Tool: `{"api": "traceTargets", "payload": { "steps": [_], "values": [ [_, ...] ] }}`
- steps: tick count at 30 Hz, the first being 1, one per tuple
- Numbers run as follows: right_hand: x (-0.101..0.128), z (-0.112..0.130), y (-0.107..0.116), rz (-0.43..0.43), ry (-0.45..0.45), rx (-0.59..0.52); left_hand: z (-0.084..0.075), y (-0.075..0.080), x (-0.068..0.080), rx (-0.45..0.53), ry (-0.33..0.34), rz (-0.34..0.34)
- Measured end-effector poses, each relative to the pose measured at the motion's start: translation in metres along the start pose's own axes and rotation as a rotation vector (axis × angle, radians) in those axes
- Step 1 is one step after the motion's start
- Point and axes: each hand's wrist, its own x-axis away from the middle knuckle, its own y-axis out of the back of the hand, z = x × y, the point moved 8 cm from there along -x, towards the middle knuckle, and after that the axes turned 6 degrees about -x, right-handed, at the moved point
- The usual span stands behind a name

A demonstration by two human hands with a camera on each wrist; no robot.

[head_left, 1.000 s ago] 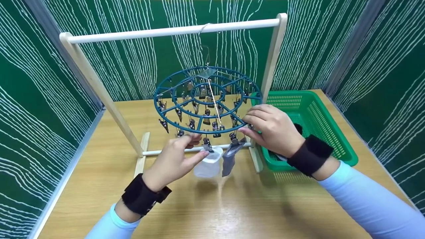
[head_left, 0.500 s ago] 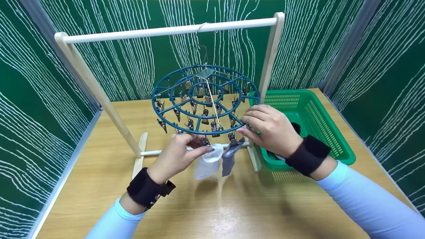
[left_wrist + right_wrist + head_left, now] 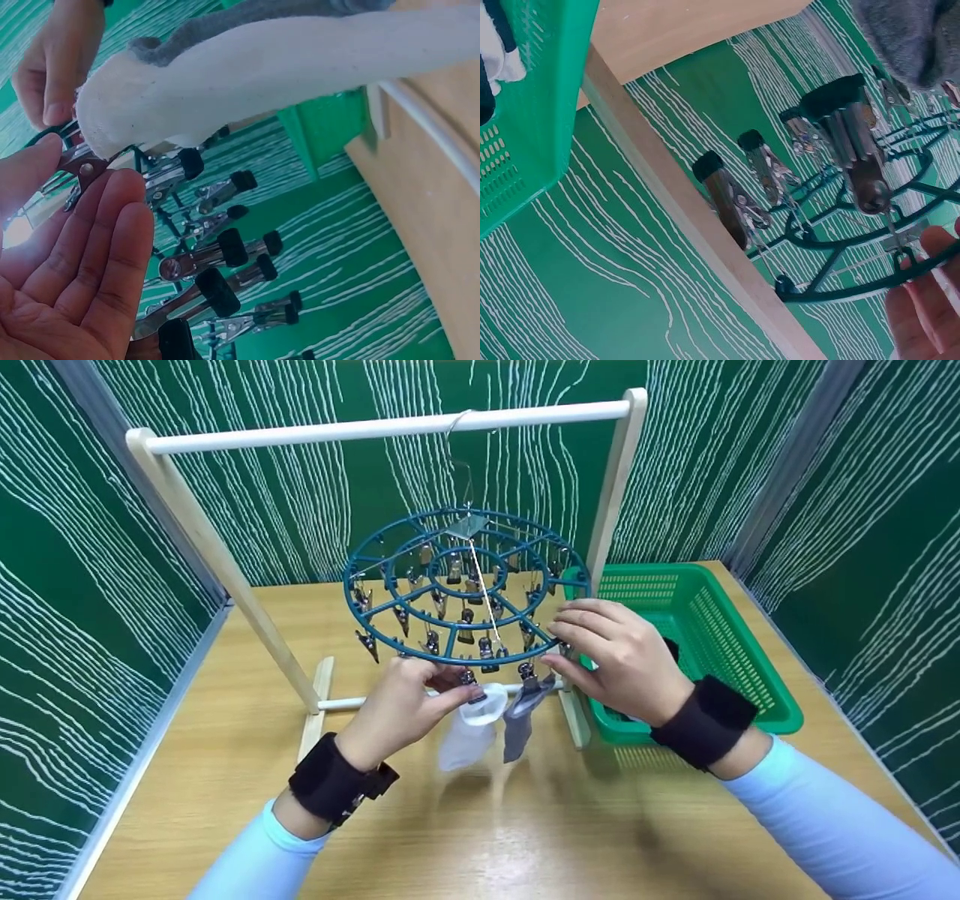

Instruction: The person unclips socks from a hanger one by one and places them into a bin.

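Observation:
A round teal clip hanger hangs from a wooden rack. Two socks hang side by side from clips on its near rim, a white sock and a grey sock. My left hand pinches the metal clip that bites the white sock's cuff, thumb on one side and fingers on the other. My right hand holds the hanger's rim just right of the grey sock, thumb under and fingers over.
A green plastic basket with dark and white cloth in it stands at the right, against the rack's right post. Several unused clips dangle from the hanger. Green patterned walls close in the wooden table.
My left hand lifted the white sock's cuff up to the near clip; the sock now hangs from the clip beside the grey one. My right hand stayed on the rim.

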Motion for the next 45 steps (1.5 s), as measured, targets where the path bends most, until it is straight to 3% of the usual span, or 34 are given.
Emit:
{"api": "traceTargets", "payload": {
  "steps": [9,22,26,32,40,45],
  "values": [
    [0.021,0.011,0.013,-0.166,-0.045,-0.059,0.003,0.001,0.002,-0.033,-0.01,-0.018],
    [0.047,0.06,-0.037,-0.068,-0.01,-0.224,0.006,0.003,0.004,-0.036,-0.002,-0.037],
    [0.054,0.068,-0.058,0.003,-0.08,-0.34,0.005,0.003,0.004,-0.037,-0.01,-0.04],
    [0.065,0.065,-0.091,0.16,-0.318,-0.525,0.005,0.003,0.004,-0.044,-0.014,-0.048],
    [0.071,0.054,-0.12,0.228,-0.474,-0.548,0.005,0.003,0.002,-0.039,-0.023,-0.07],
    [0.07,0.048,-0.133,0.242,-0.515,-0.525,0.006,0.004,0.002,-0.04,-0.028,-0.078]
  ]
}}
